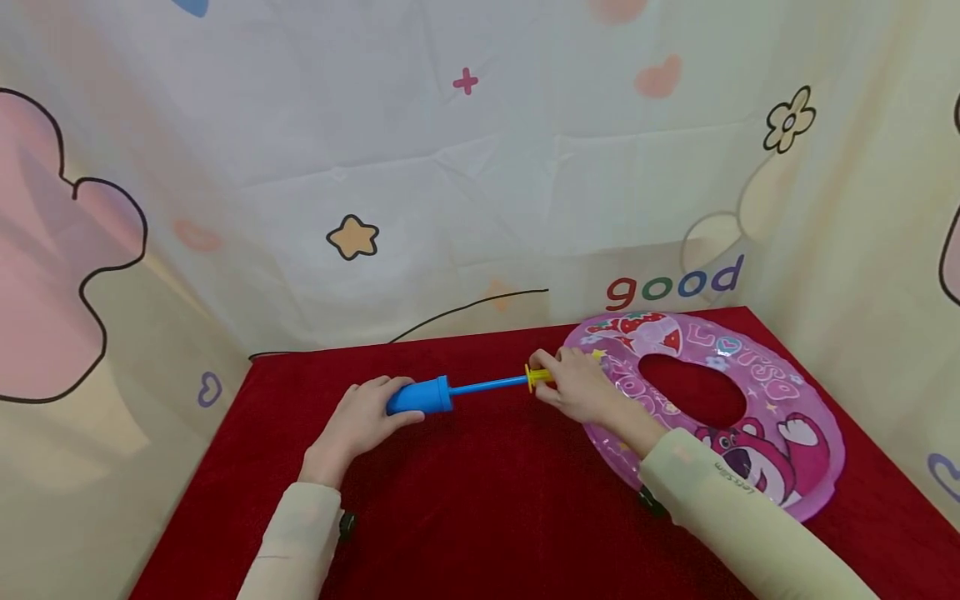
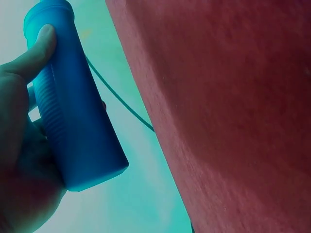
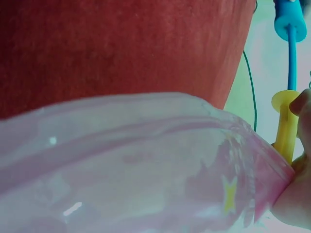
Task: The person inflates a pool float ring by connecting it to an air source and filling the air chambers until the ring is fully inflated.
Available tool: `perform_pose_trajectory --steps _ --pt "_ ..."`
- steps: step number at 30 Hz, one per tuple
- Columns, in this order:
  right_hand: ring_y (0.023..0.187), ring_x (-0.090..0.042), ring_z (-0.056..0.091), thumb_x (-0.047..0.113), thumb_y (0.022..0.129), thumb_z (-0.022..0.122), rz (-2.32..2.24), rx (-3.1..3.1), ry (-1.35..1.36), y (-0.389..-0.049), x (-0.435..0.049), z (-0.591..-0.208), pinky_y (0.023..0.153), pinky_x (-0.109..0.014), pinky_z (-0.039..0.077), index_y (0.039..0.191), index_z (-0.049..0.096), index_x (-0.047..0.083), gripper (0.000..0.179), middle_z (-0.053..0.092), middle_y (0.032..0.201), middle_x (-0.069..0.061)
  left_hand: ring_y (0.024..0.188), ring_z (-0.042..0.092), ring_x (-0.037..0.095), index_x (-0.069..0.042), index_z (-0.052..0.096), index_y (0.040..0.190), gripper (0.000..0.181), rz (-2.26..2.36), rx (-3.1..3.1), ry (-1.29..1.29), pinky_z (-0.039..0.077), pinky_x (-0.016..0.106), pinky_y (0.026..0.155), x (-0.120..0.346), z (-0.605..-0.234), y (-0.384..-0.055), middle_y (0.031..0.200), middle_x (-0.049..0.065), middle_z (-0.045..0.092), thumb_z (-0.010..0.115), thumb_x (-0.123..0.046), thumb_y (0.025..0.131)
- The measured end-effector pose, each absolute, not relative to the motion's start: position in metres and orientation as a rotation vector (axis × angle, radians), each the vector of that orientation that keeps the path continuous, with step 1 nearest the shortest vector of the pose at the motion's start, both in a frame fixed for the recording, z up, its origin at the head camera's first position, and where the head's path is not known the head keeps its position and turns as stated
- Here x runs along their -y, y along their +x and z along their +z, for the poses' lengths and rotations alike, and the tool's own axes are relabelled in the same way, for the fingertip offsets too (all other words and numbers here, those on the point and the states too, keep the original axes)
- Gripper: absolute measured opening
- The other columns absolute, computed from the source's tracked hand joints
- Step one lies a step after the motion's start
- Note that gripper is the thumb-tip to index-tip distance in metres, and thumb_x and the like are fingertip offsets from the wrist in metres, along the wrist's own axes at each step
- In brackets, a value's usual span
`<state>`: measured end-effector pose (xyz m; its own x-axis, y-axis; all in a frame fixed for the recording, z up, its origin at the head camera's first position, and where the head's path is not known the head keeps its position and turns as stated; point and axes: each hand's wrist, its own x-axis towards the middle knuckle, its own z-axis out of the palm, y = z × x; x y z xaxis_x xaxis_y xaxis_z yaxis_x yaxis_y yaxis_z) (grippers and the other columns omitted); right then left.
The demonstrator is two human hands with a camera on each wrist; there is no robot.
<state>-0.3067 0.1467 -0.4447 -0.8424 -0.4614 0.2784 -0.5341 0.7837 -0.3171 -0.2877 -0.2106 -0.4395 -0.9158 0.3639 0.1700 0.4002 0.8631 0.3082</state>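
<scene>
Both hands hold a hand pump above the red cloth, its blue rod pulled out of the barrel. My left hand [image 1: 367, 417] grips the blue pump barrel [image 2: 82, 107], thumb along its side. With my right hand [image 1: 577, 385] I hold the yellow pump handle [image 3: 287, 128] at the rod's far end. The blue rod [image 1: 489, 385] runs between the two hands. Behind and beside the right hand lies a pink inflatable swim ring [image 1: 795, 392] with printed letters and a bear; its clear side [image 3: 126, 160] fills much of the right wrist view.
A red cloth [image 1: 465, 517] covers the table. Behind it hangs a pale curtain [image 1: 420, 183] printed with shapes and the word "good". The swim ring takes up the table's right side, partly under the right forearm.
</scene>
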Motion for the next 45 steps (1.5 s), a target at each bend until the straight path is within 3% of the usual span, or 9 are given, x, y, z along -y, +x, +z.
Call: perform_pose_trajectory --steps 14,26,33,40,45 --pt "0.087 -0.025 0.047 0.022 0.094 0.065 0.496 2.777 0.743 -0.299 -0.134 -0.44 0.073 -0.039 0.037 0.123 0.057 0.014 0.031 0.049 0.088 -0.004 0.12 0.056 0.036 -0.011 0.059 0.143 0.062 -0.482 2.893 -0.712 0.041 0.057 0.1 0.167 -0.434 -0.295 0.134 0.015 0.061 0.077 -0.041 0.092" --pt "0.093 -0.025 0.049 0.024 0.095 0.066 0.521 2.839 0.737 -0.297 -0.126 -0.445 0.078 -0.041 0.042 0.128 0.056 0.015 0.036 0.054 0.098 -0.008 0.115 0.059 0.031 -0.013 0.06 0.142 0.06 -0.445 2.892 -0.76 0.043 0.055 0.099 0.121 -0.435 -0.294 0.13 0.011 0.063 0.075 -0.045 0.093" --pt "0.084 -0.022 0.048 0.022 0.093 0.068 0.5 2.784 0.805 -0.3 -0.139 -0.445 0.071 -0.039 0.041 0.123 0.059 0.015 0.033 0.051 0.088 -0.004 0.116 0.059 0.031 -0.014 0.059 0.144 0.062 -0.529 2.927 -0.694 0.044 0.054 0.1 0.141 -0.443 -0.29 0.131 0.01 0.063 0.074 -0.047 0.093" --pt "0.081 -0.023 0.049 0.021 0.093 0.069 0.514 2.731 0.832 -0.303 -0.151 -0.437 0.07 -0.039 0.041 0.121 0.06 0.014 0.03 0.05 0.082 -0.003 0.108 0.061 0.028 -0.016 0.061 0.141 0.06 -0.593 2.911 -0.683 0.055 0.048 0.088 0.176 -0.436 -0.29 0.125 0.007 0.065 0.075 -0.046 0.092" --pt "0.08 -0.021 0.046 0.02 0.093 0.069 0.581 2.758 0.837 -0.305 -0.158 -0.435 0.07 -0.037 0.039 0.123 0.06 0.012 0.032 0.051 0.083 -0.002 0.107 0.061 0.028 -0.017 0.062 0.14 0.057 -0.588 2.906 -0.662 0.054 0.049 0.089 0.196 -0.437 -0.29 0.125 0.006 0.065 0.075 -0.046 0.092"
